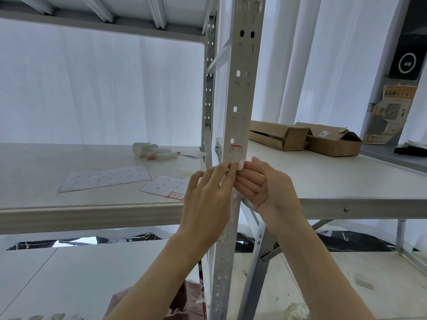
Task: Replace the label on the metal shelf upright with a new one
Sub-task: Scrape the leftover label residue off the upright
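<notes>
A grey perforated metal upright [240, 88] runs down the middle of the view. A white label with a red border [235, 153] sticks on it at shelf height, its lower edge peeled away. My left hand [208, 197] and my right hand [258, 183] meet at that lower edge, fingertips pinching the curled white piece of the label. On the shelf to the left lie two label sheets [104, 179], and one red-bordered label marked "4-2" [176, 195] remains on the smaller sheet.
Rolled paper and white markers with orange caps [159, 153] lie at the back of the left shelf [69, 211]. Two open cardboard boxes [305, 138] sit on the right table. White curtains hang behind. A pink cloth [184, 301] lies low down.
</notes>
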